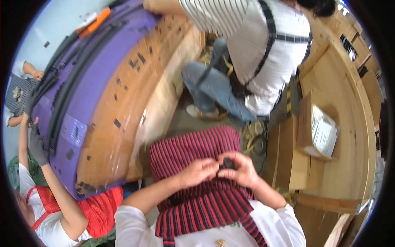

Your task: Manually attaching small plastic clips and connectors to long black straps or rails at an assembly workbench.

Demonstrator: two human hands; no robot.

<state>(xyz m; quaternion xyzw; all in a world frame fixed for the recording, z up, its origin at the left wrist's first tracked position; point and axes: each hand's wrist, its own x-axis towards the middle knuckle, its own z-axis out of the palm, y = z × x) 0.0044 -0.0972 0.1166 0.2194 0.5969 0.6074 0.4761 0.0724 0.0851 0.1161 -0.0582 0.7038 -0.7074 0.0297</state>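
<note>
- Small dark piece (227, 163), lower centre of the frame, sits pinched between your two hands, in front of the red-and-black striped apron (193, 152).
- Left hand (198, 172): fingers curled in, tips closed on the piece's left side. Right hand (242, 168): thumb and fingers closed over its top and right side. Most of the piece is hidden, so its exact shape cannot be told.
- Handling, judged: light, since fingertips alone carry it; it looks rigid, as it shows no sag between the hands. Small and dark, so easy to lose against the apron if it slips.
- Where to hold, judged: keep opposing fingertips on its two ends and keep it close to your body.
- Surroundings: long purple mat (88, 88) with black strips at upper left; cardboard boxes (306, 136) at right; a person in a striped shirt (263, 45) above; a gloved hand (37, 146) at far left.
</note>
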